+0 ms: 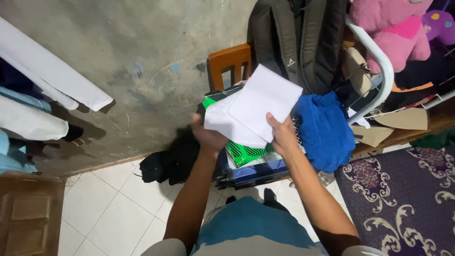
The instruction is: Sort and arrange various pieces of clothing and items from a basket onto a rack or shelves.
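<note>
Left hand and right hand each pinching folded white cloth; plain, flat, creased square.

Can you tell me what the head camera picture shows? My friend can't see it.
Two bare hands, left hand and right hand, hold a folded white cloth above a heap of clothes, with a blue towel beside it.

A white folded cloth is held up in the air above a pile of clothes, tilted, its flat rectangular top layer turned upward.
</note>
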